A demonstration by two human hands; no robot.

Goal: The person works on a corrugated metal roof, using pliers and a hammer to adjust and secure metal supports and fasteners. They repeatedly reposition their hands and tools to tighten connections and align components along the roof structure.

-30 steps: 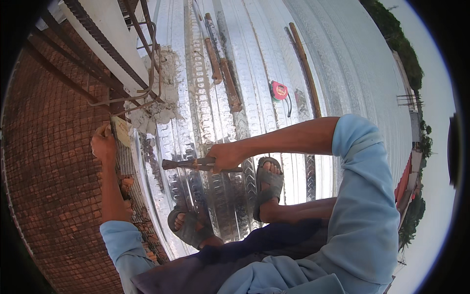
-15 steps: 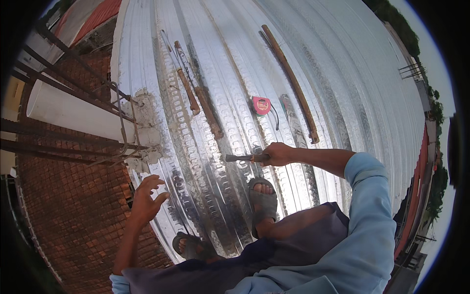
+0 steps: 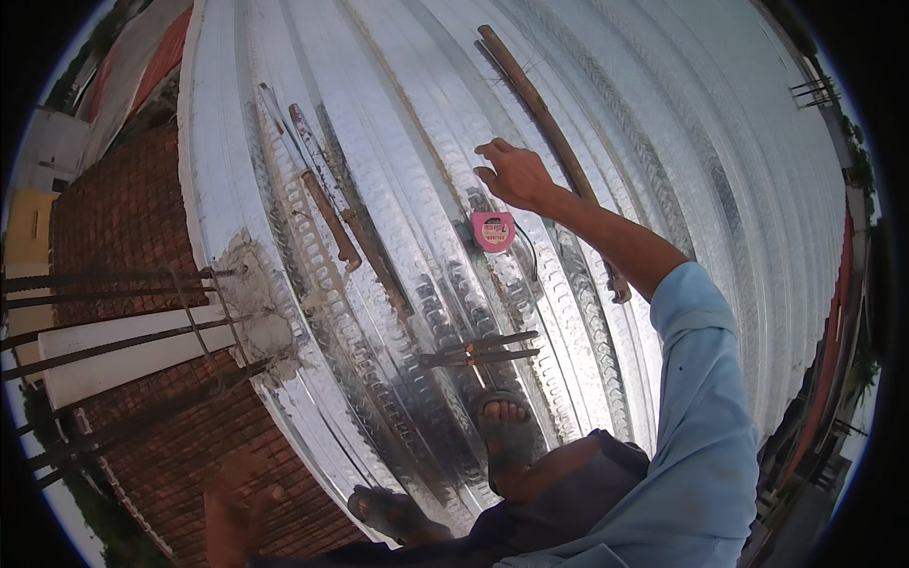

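My right hand (image 3: 516, 175) reaches over the metal roof with its fingers apart and nothing in them. Just below it lies a pink tape measure (image 3: 493, 231) with a dark strap. A pair of pincers (image 3: 478, 350) rests on the roof in front of my right foot, its handles spread and pointing right. My left hand (image 3: 241, 502) is low at the left, over the brick-coloured tiles beyond the roof's edge. Motion smears its fingers.
Ribbed shiny sheeting (image 3: 417, 85) slopes under my sandalled feet. Two long rusty tools (image 3: 327, 213) lie left of the tape measure, and a rusty bar (image 3: 535, 99) lies to its right. Rebar (image 3: 114, 355) juts from rough concrete (image 3: 256, 293) at the left edge, beside a white pipe (image 3: 85, 374).
My right hand has let go of the pincers, leaving them on the roof, and has moved up past the tape measure. My left hand has dropped lower. The view has shifted.
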